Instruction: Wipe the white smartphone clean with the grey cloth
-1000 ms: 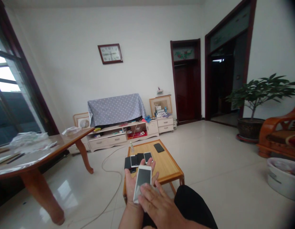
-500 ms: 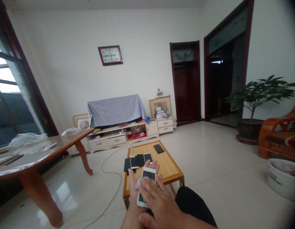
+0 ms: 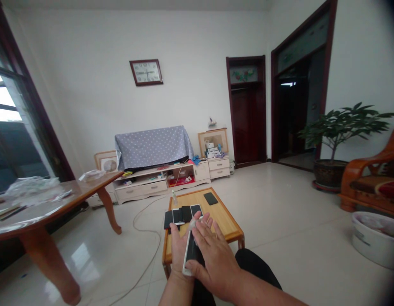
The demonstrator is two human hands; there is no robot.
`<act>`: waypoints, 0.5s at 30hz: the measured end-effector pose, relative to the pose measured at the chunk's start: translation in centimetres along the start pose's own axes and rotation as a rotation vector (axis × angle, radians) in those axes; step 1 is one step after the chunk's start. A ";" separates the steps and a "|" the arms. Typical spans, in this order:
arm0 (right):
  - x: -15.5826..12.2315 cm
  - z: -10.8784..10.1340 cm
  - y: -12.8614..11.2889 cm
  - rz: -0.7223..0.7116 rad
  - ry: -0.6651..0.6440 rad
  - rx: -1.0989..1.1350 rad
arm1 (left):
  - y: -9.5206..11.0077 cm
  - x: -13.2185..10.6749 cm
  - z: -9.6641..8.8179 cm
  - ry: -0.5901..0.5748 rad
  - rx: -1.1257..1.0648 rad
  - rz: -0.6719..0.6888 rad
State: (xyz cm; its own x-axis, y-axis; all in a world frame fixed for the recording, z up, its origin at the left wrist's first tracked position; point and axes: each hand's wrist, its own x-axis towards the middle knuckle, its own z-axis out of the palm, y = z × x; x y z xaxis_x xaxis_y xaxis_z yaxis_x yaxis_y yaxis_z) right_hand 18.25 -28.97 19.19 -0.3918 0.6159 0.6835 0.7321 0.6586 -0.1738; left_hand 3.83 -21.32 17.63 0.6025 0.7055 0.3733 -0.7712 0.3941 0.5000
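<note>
A white-framed smartphone (image 3: 192, 253) with a dark screen lies in the palm of my left hand (image 3: 178, 247), fingers and thumb around its sides. My right hand (image 3: 217, 257) lies across the phone, covering much of its screen. Under its fingertips, near the phone's top end, shows a bit of pale, thin cloth or tissue (image 3: 193, 222), mostly hidden by the fingers. Beyond my hands, several phones (image 3: 177, 216) lie in an overlapping row on a small wooden table (image 3: 224, 219). A black phone (image 3: 211, 198) rests apart, toward the table's far right side.
A small clear bottle (image 3: 174, 196) stands at the table's far left corner. To the left is a larger wooden table (image 3: 72, 191) bearing plastic bags (image 3: 32, 187). A cable (image 3: 159, 238) runs along the floor. At right are a white tub (image 3: 372, 238) and a potted plant (image 3: 332, 172).
My right hand has slid up along the phone toward its top end, taking the pale cloth with it. The lower screen now shows more. The view has shifted slightly.
</note>
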 end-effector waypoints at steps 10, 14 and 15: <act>-0.7 0.4 -0.6 -0.059 -0.020 0.030 | 0.1 -0.2 -0.2 -0.002 -0.004 -0.016; 0.0 0.6 0.1 0.021 0.023 0.002 | 0.4 -0.3 -0.3 -0.014 0.012 -0.018; -0.3 0.9 0.3 0.011 0.031 -0.001 | 0.6 -0.5 -0.5 -0.013 0.016 0.002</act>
State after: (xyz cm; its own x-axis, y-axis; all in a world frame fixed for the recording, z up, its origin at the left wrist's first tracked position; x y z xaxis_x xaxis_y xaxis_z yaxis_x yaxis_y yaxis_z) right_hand 18.07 -28.61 18.28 -0.3666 0.6093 0.7031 0.7367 0.6517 -0.1806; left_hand 2.95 -21.13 17.36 0.6033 0.6986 0.3846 -0.7694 0.3830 0.5112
